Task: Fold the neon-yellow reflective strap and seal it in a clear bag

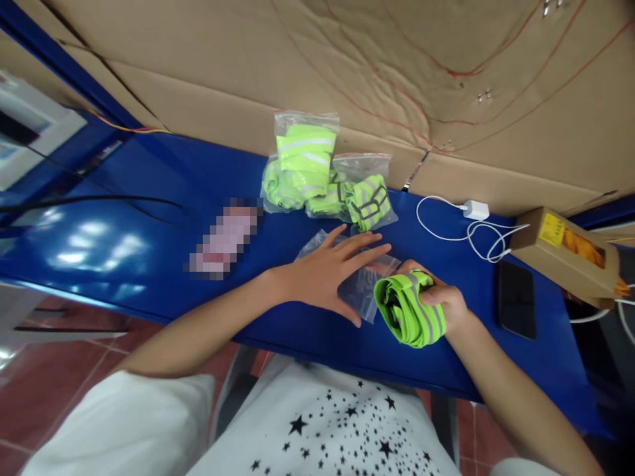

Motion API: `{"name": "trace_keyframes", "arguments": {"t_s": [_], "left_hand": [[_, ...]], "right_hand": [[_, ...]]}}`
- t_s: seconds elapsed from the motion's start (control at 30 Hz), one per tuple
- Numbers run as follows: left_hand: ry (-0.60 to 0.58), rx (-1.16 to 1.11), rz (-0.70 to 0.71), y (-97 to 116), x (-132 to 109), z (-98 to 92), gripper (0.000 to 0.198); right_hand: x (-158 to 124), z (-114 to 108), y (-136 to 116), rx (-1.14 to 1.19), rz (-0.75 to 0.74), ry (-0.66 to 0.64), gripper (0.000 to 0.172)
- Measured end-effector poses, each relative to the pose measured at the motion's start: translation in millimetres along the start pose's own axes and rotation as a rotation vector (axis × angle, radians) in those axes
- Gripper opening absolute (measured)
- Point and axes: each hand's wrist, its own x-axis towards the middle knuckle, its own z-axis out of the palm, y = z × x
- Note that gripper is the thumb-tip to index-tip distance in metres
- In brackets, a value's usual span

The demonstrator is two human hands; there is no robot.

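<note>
A white shirt [352,423] with dark stars lies nearest the camera, below both grips. The right grip [449,304] is clamped on a rolled green fabric bundle [411,311] with grey bands; the thumb lies across its upper right side. The bundle sits directly left of the right palm, over the near part of the blue desk [307,337]. Its coiled end faces left, toward the left grip [317,271]; the axis of the roll runs roughly left to right, into the right palm. Which of its dimensions is longest cannot be told.

The left grip has its fingers spread apart, palm down, over a clear plastic bag [366,305]. The bag lies flat between the grips; contact with the left palm cannot be confirmed.

Beyond the left grip, clear zip bags [305,158] are grouped, one stacked on top of others. Each holds green fabric with grey or silver bands. Left of the left grip is a pixelated item [225,241].

Right of the right grip lies a black phone [516,299]. Beyond the right grip are a white charger [476,210] and cable [436,197]; farther right, a cardboard box [530,238] contains orange material [585,248], visible through its opening.
</note>
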Motion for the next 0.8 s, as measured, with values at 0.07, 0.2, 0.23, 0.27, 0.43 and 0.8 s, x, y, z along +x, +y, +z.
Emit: {"name": "trace_keyframes", "arguments": {"t_s": [0.07, 0.2, 0.23, 0.27, 0.43, 0.8], "left_hand": [[0.014, 0.034, 0.045, 5.1, 0.1, 3.7, 0.122], [0.074, 0.098, 0.034, 4.1, -0.9, 6.3, 0.114], [0.104, 0.113, 0.017, 2.3, -1.3, 5.2, 0.116], [0.133, 0.128, -0.005, 0.5, -1.5, 3.8, 0.118], [0.276, 0.169, -0.053, -0.3, 0.4, 2.7, 0.119], [0.19, 0.272, -0.094, 0.0, 4.1, 22.8, 0.124]], "right_hand": [[0.0, -1.0, 2.2, -0.036, 0.028, -0.018, 0.046], [-6.3, -5.8, 0.6, -0.233, -0.11, 0.003, 0.045], [-8.1, -7.3, -0.7, -0.3, -0.219, 0.076, 0.043], [-9.5, -8.7, -1.6, -0.351, -0.34, 0.176, 0.042], [-4.8, -8.1, 4.6, -0.505, -0.684, 0.593, 0.04], [-2.3, 2.3, 9.2, -0.93, -0.572, 0.269, 0.039]]}}
